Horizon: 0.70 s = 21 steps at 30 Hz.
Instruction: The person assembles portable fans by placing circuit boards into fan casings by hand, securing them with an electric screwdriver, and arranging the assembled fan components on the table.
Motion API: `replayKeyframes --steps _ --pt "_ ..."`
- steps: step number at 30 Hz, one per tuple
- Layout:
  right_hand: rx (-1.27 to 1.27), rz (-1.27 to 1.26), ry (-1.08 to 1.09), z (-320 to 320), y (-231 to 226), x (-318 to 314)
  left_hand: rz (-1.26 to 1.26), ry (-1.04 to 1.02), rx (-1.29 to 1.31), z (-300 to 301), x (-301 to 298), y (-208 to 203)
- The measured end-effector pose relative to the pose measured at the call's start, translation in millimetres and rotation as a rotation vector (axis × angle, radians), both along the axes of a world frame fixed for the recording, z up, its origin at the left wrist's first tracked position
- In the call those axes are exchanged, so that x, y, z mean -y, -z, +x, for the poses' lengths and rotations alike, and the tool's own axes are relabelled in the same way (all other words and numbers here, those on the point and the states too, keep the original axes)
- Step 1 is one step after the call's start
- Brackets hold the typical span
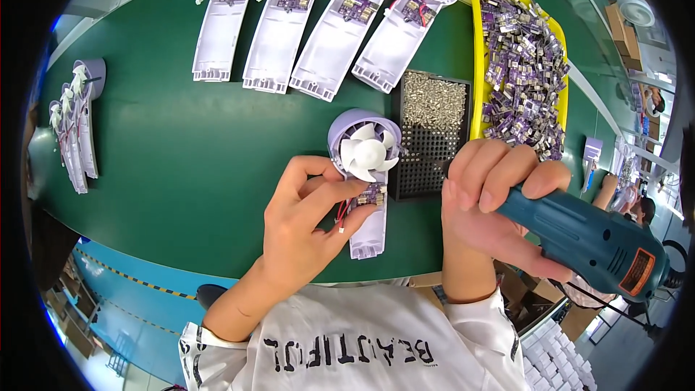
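A lilac fan housing with a white fan blade wheel lies on the green table in front of me. My left hand is closed on it, thumb and fingers at the small purple circuit board below the blades. Red and black wires with a white plug hang beside the thumb. In my right hand is a teal electric screwdriver, gripped near its front end. Its dark tip points left, over the right edge of a black perforated tray. Small metal screws heap in the tray's far half.
Several similar fan housings with boards and wires lie in a row at the far side. More fan housings stand at the left. A yellow bin full of purple circuit boards is beside the tray. People sit at the far right.
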State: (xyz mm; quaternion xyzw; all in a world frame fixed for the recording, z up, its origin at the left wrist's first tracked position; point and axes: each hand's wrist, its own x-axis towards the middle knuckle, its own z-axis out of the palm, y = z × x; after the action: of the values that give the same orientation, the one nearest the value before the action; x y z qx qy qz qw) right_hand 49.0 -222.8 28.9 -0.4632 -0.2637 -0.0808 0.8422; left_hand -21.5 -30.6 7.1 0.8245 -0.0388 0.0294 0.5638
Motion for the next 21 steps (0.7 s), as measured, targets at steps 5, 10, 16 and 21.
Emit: replayKeyframes --steps 5,10,16,21 --pt "0.002 -0.043 0.028 2.1 2.9 -1.7 -0.005 -0.004 0.005 -0.4 -0.1 0.8" --pt "0.017 -0.032 0.047 3.4 1.5 -1.5 -0.017 0.000 -0.011 -0.1 -0.8 -0.9" --pt "0.018 -0.035 0.039 4.7 2.9 -1.9 -0.020 0.008 -0.007 1.6 -1.4 -0.8" --pt "0.069 -0.081 -0.024 4.7 5.1 -3.2 -0.020 -0.013 0.005 4.9 0.8 0.0"
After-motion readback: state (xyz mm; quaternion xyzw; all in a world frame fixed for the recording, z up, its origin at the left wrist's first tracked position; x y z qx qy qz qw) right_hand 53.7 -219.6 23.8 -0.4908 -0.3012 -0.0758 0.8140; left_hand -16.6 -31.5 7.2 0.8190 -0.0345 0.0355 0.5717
